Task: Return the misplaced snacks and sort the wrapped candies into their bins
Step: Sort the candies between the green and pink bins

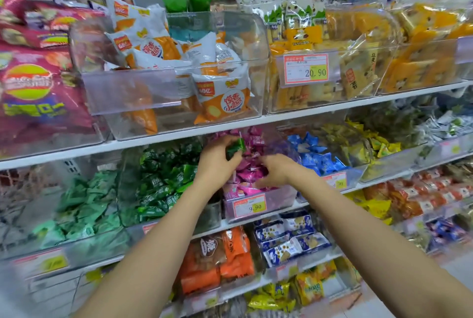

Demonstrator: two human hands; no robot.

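Shop (shelves [179, 136], price tags [305, 69])

White shop shelves [153, 137], grey floor [460, 266]

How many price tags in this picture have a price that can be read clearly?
2. The 20.90 tag is on the upper bin of yellow packets; the 9.90 tag is on the pink candy bin, one shelf lower. Other tags are blurred or partly hidden.

The pink bin [281, 197] opened only at its top front, close under the upper shelf [179, 136]. Left hand [217, 161] and right hand [276, 169] crowded that gap; green bin [210, 212] and blue bin [354, 177] flanked it.
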